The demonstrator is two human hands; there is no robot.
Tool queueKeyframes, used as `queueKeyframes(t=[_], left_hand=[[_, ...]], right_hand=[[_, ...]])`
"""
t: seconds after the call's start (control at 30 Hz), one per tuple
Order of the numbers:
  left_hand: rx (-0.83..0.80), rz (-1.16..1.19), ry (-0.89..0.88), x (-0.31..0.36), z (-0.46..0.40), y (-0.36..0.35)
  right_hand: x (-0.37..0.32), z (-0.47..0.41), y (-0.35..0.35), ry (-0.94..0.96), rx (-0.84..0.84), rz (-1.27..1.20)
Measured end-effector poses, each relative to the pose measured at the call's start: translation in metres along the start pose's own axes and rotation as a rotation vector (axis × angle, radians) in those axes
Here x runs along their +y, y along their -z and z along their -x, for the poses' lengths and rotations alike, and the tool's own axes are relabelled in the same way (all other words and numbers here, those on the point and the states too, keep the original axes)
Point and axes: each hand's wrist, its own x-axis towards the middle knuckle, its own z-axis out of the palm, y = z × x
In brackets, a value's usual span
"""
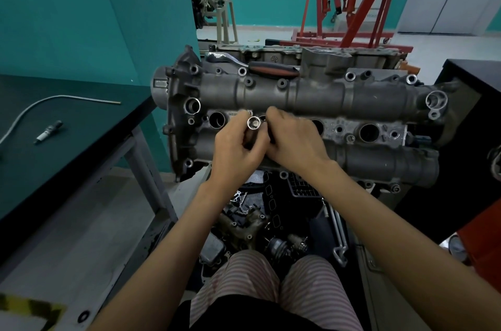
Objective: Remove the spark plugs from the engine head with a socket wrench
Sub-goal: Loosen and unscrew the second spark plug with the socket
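Your left hand [238, 146] grips a socket [254, 122], open end up, over the engine head [311, 103]. Your right hand [292, 138] is curled beside it, touching; what it holds is hidden. The wrench [254, 66] lies along the head's far edge. One spark plug [48, 131] rests on the left table [81, 119], well clear.
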Motion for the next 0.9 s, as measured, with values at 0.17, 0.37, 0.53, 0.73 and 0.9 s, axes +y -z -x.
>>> queueKeyframes(t=[0.17,0.37,0.53,0.73,0.9], left_hand=[[0.031,-0.011,-0.046,0.001,-0.0016,-0.0023],[-0.004,0.018,-0.009,0.0015,0.0002,0.0003],[0.029,0.0,-0.013,0.0027,-0.0024,-0.0026],[-0.033,-0.036,-0.034,-0.004,0.0003,-0.0002],[0.022,0.01,-0.007,-0.0031,0.0002,-0.0018]], right_hand=[[0.0011,-0.0004,-0.0002,-0.029,-0.002,0.05],[0.0003,0.0005,0.0016,0.017,-0.001,0.003],[-0.0005,-0.0004,0.0028,-0.056,0.013,0.001],[0.0009,0.0005,0.0,0.009,0.009,0.045],[-0.001,0.0006,0.0012,-0.017,0.036,0.023]])
